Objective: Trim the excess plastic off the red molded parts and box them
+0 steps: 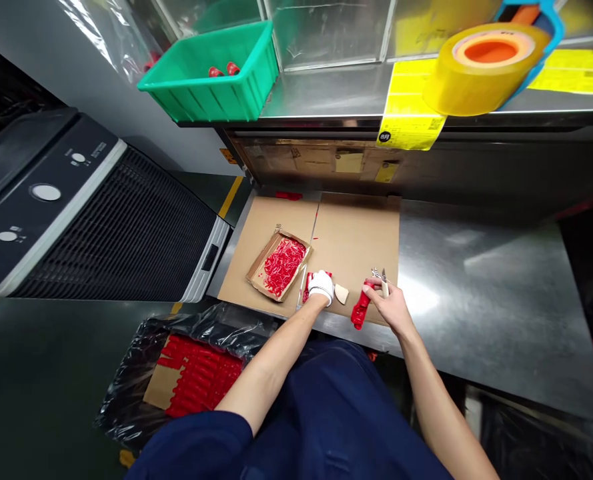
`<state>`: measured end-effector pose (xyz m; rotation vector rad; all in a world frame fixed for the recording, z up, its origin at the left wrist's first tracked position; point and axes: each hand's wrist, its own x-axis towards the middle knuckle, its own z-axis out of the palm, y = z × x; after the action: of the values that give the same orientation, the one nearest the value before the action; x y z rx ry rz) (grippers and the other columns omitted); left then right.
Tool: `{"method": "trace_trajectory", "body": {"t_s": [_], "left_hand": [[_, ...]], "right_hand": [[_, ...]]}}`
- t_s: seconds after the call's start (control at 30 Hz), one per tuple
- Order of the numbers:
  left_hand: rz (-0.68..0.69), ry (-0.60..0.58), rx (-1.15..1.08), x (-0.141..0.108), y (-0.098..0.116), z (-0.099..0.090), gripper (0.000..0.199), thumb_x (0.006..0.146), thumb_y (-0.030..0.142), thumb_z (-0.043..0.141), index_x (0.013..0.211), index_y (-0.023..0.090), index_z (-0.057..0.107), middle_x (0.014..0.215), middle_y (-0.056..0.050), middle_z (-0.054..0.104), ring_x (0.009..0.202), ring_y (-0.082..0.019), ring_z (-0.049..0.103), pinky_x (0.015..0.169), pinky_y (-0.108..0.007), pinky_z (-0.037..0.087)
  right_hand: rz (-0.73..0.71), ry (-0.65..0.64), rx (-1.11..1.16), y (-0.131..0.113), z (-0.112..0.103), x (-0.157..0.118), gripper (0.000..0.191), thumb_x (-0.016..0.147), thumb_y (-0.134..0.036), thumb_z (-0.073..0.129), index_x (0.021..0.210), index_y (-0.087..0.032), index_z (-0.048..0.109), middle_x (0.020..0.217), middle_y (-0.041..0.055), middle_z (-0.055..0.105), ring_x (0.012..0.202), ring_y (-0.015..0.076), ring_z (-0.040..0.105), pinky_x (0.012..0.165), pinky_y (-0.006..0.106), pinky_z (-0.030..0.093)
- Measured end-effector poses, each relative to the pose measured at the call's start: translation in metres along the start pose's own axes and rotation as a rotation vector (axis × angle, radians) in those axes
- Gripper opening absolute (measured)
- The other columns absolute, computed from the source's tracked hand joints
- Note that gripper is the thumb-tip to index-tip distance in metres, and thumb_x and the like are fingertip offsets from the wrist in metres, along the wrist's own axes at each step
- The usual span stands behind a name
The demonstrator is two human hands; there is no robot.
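A white glove covers my left hand (321,287), which is closed over a red plastic part (306,293) on the cardboard sheet. Much of that part is hidden beneath the glove. To the right, my right hand (390,305) grips another red plastic part (360,310), long and moulded. The same hand also has a small knife (385,283) with a pale handle, its blade pointing away from me. Between both hands lies a cream-coloured flat piece (341,293). Left of my gloved hand sits a shallow cardboard tray (263,261) full of thin red scraps (283,267).
Cardboard sheets (356,227) cover part of the metal bench (476,280). A green bin (206,97) and a yellow tape roll (456,73) are on the shelf above. Lower left, a black-lined box (126,393) holds rows of red parts (203,377). A dark machine (116,213) stands left.
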<state>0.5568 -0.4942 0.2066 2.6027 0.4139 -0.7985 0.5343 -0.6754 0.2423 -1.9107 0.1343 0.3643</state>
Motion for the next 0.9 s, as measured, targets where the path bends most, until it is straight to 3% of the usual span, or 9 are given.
{"method": "trace_trajectory", "body": {"t_s": [0.1, 0.23, 0.33, 0.4, 0.5, 0.57, 0.7, 0.8, 0.9], "left_hand": [[0.015, 0.006, -0.023, -0.001, 0.003, -0.009, 0.039, 0.091, 0.034, 0.063, 0.122, 0.012, 0.059, 0.129, -0.014, 0.058, 0.118, -0.027, 0.057, 0.1, -0.05, 0.047], [0.093, 0.05, -0.175, -0.026, 0.002, -0.03, 0.043, 0.095, 0.038, 0.055, 0.122, 0.004, 0.056, 0.123, -0.024, 0.061, 0.12, -0.033, 0.057, 0.101, -0.049, 0.044], [0.252, 0.03, -0.348, -0.065, -0.004, -0.044, 0.04, 0.101, 0.04, 0.038, 0.128, 0.014, 0.053, 0.12, -0.015, 0.066, 0.113, -0.022, 0.063, 0.097, -0.036, 0.048], [0.4, 0.007, -0.572, -0.094, -0.009, -0.05, 0.038, 0.101, 0.039, 0.04, 0.132, 0.019, 0.05, 0.126, -0.011, 0.064, 0.114, -0.018, 0.062, 0.096, -0.03, 0.049], [0.524, -0.006, -1.064, -0.128, -0.015, -0.054, 0.042, 0.096, 0.038, 0.051, 0.132, 0.018, 0.05, 0.122, -0.013, 0.064, 0.11, -0.02, 0.064, 0.095, -0.035, 0.051], [0.485, 0.022, -1.266, -0.141, -0.021, -0.055, 0.039, 0.094, 0.036, 0.054, 0.128, 0.017, 0.053, 0.117, -0.013, 0.065, 0.106, -0.021, 0.065, 0.094, -0.038, 0.052], [0.419, 0.115, -1.403, -0.157, -0.038, -0.059, 0.033, 0.089, 0.03, 0.061, 0.118, 0.017, 0.054, 0.124, -0.014, 0.063, 0.112, -0.024, 0.063, 0.098, -0.043, 0.049], [0.422, 0.147, -1.387, -0.169, -0.053, -0.067, 0.032, 0.087, 0.028, 0.065, 0.114, 0.017, 0.053, 0.119, -0.013, 0.064, 0.107, -0.022, 0.064, 0.097, -0.043, 0.049], [0.353, 0.277, -1.255, -0.179, -0.065, -0.075, 0.033, 0.082, 0.026, 0.07, 0.108, 0.017, 0.052, 0.108, -0.009, 0.064, 0.098, -0.019, 0.063, 0.092, -0.038, 0.049]], "right_hand": [[-0.011, -0.002, 0.083, -0.014, -0.011, -0.011, 0.047, 0.077, -0.056, 0.069, 0.103, -0.017, 0.067, 0.103, 0.0115, 0.07, 0.087, 0.0213, 0.067, 0.075, 0.035, 0.053], [-0.022, -0.046, 0.137, -0.033, -0.015, -0.02, 0.044, 0.077, -0.053, 0.07, 0.105, -0.02, 0.065, 0.074, 0.0015, 0.065, 0.055, 0.0144, 0.056, 0.055, 0.03, 0.046], [-0.054, -0.092, 0.15, -0.051, -0.005, -0.025, 0.043, 0.077, -0.051, 0.071, 0.106, -0.019, 0.065, 0.058, -0.0048, 0.052, 0.047, 0.0111, 0.043, 0.047, 0.026, 0.035], [-0.084, -0.14, 0.152, -0.063, 0.007, -0.029, 0.041, 0.077, -0.048, 0.072, 0.104, -0.018, 0.065, 0.053, -0.0077, 0.042, 0.046, 0.0095, 0.035, 0.045, 0.025, 0.03], [-0.147, -0.22, 0.148, -0.083, 0.026, -0.036, 0.039, 0.078, -0.046, 0.072, 0.103, -0.017, 0.064, 0.057, -0.0076, 0.039, 0.048, 0.0084, 0.029, 0.045, 0.024, 0.026], [-0.199, -0.281, 0.136, -0.095, 0.034, -0.041, 0.039, 0.077, -0.045, 0.072, 0.103, -0.018, 0.064, 0.067, -0.0041, 0.047, 0.051, 0.0079, 0.03, 0.046, 0.024, 0.027], [-0.269, -0.43, 0.084, -0.116, 0.042, -0.047, 0.038, 0.078, -0.044, 0.072, 0.105, -0.019, 0.063, 0.078, -0.0012, 0.054, 0.051, 0.0073, 0.03, 0.046, 0.024, 0.028], [-0.313, -0.502, 0.056, -0.128, 0.042, -0.05, 0.036, 0.084, -0.046, 0.066, 0.107, -0.019, 0.061, 0.084, 0.0009, 0.059, 0.055, 0.0089, 0.041, 0.05, 0.023, 0.036], [-0.411, -0.488, -0.023, -0.134, 0.04, -0.054, 0.029, 0.095, -0.044, 0.053, 0.111, -0.02, 0.06, 0.09, 0.0025, 0.062, 0.07, 0.0126, 0.055, 0.064, 0.025, 0.045]]}}
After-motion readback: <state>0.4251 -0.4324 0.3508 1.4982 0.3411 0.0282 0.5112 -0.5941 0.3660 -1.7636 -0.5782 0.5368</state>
